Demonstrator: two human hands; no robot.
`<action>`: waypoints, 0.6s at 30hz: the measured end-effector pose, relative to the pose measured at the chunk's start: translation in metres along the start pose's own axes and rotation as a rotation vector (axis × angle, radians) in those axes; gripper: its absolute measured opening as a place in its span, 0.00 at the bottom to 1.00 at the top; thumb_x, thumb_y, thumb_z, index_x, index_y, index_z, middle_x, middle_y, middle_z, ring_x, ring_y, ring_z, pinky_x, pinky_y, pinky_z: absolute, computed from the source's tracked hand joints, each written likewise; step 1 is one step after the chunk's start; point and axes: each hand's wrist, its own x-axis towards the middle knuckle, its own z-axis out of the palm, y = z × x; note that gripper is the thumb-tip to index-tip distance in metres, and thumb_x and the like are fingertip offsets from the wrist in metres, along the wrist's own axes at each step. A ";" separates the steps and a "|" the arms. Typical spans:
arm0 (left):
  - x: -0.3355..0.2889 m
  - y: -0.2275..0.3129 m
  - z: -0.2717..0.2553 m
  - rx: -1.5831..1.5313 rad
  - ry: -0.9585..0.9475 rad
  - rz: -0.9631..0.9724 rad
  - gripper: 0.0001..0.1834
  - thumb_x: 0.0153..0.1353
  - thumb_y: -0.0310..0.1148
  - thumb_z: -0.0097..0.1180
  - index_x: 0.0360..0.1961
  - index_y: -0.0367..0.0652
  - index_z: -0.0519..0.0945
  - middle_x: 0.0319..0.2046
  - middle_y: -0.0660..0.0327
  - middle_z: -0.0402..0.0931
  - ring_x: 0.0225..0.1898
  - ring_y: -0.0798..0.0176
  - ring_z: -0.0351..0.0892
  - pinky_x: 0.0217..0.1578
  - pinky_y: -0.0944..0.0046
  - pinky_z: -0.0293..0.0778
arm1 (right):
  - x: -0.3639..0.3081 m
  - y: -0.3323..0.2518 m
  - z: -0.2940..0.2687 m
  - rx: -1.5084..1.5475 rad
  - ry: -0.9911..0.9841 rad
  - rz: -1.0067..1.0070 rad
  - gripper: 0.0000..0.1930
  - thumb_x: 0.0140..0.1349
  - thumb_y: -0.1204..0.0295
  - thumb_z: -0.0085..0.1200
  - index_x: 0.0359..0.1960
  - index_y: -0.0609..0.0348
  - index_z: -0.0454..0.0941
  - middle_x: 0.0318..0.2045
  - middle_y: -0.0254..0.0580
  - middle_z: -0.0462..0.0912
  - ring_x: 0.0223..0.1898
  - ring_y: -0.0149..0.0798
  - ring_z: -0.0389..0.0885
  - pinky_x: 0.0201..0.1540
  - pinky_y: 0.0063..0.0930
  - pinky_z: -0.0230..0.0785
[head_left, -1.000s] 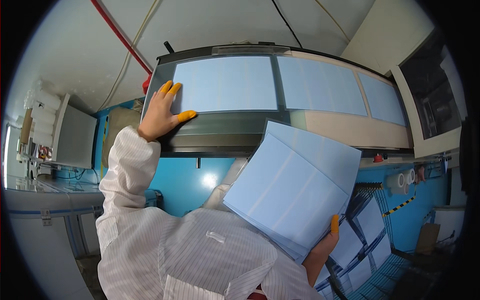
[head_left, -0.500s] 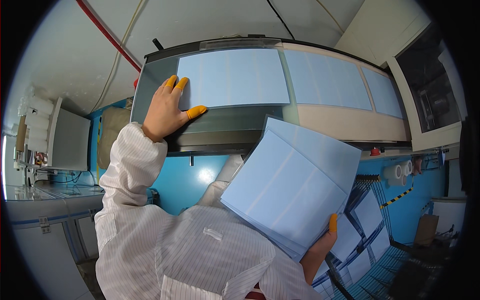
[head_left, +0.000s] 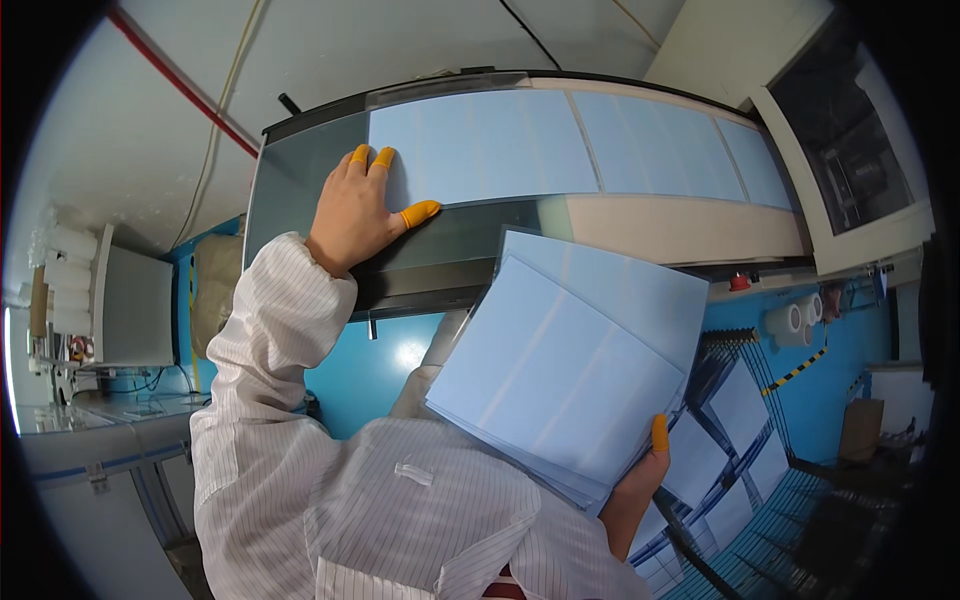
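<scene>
My left hand, with yellow finger cots on the thumb and two fingers, lies spread at the left edge of a light blue sheet. That sheet rests on a long conveyor bed, dark at the left and pale beige at the right. My right hand grips the lower right edge of a stack of similar light blue sheets, its yellow-capped thumb on top. The stack is fanned and tilted in front of my body; the fingers beneath it are hidden.
Two more blue sheets, a middle one and a far one, lie in a row toward a white-framed machine opening. A wire rack holding sheets stands at the lower right. A red button sits on the conveyor's front side.
My left hand has moved the sheet rightward along the bed, narrowing the gap to the middle sheet. My right hand still holds the stack, and the view has shifted slightly.
</scene>
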 end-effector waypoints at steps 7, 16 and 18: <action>0.009 0.018 0.005 -0.186 0.144 0.122 0.35 0.48 0.49 0.62 0.49 0.32 0.70 0.46 0.37 0.67 0.50 0.39 0.66 0.51 0.53 0.64 | -0.008 -0.008 0.013 -0.019 0.226 -0.035 0.18 0.60 0.63 0.49 0.45 0.66 0.70 0.37 0.41 0.77 0.39 0.37 0.76 0.45 0.27 0.68; 0.015 0.000 0.009 -0.451 0.062 0.137 0.25 0.56 0.37 0.56 0.51 0.33 0.68 0.45 0.48 0.71 0.48 0.51 0.71 0.50 0.60 0.65 | 0.008 0.003 -0.008 0.262 0.016 0.137 0.16 0.62 0.63 0.47 0.42 0.66 0.72 0.36 0.44 0.79 0.36 0.36 0.80 0.41 0.28 0.75; 0.013 -0.003 0.013 -0.565 0.089 0.144 0.23 0.57 0.37 0.55 0.51 0.35 0.69 0.44 0.51 0.72 0.47 0.55 0.71 0.49 0.61 0.65 | 0.012 0.007 -0.012 0.304 -0.044 0.137 0.16 0.62 0.64 0.47 0.43 0.66 0.72 0.36 0.44 0.79 0.36 0.35 0.80 0.41 0.29 0.75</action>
